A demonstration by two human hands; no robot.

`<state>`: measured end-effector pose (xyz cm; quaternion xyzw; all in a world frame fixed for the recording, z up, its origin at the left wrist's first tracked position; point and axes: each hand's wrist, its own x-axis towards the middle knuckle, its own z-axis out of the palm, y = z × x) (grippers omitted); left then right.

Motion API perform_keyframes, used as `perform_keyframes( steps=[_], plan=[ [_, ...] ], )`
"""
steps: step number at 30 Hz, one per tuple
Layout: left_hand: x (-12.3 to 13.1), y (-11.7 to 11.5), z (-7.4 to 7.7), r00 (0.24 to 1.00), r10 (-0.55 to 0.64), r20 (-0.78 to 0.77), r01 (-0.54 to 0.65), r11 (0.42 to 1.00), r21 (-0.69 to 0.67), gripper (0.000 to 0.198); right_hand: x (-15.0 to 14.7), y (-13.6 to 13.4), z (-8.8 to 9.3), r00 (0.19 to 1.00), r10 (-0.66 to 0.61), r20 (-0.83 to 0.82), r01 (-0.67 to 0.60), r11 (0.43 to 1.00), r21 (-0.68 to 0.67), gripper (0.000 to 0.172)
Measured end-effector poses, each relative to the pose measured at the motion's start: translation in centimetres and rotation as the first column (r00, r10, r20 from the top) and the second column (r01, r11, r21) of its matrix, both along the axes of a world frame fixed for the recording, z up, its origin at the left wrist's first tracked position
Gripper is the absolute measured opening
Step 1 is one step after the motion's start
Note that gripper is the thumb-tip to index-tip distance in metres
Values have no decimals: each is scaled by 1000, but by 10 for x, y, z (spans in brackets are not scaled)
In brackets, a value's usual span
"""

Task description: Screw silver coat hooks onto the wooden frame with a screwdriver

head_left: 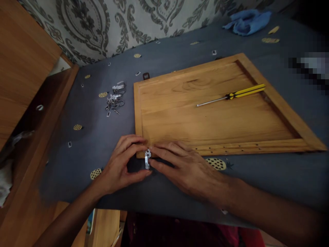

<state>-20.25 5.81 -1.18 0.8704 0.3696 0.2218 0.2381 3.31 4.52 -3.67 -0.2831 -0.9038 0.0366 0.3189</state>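
A small metal cabinet hinge [147,159] sits at the near left corner of a framed wooden door panel [174,113] that lies flat. My left hand [120,161] grips the hinge from the left, with the thumb below it and the fingers on the panel's edge. From the right, my right hand [182,164] presses its fingertips against the same hinge. Part of the hinge is covered by the fingers. On the panel rests a screwdriver [243,92] with a yellow and black handle, its tip pointing left.
More metal hinges and screws [115,97] lie in a pile left of the panel. A blue cloth [249,21] is at the back right. Wooden furniture [28,68] stands along the left side, and a patterned curtain [123,20] hangs behind the grey-blue cloth surface [97,144].
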Motion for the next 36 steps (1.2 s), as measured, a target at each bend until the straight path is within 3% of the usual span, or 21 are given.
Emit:
perform_keyframes(
  steps=[36],
  plan=[
    [-1, 1, -2, 1000, 2, 6, -2, 1000, 4, 42, 0, 0, 0, 1000, 6, 26, -6, 1000, -29, 18]
  ],
)
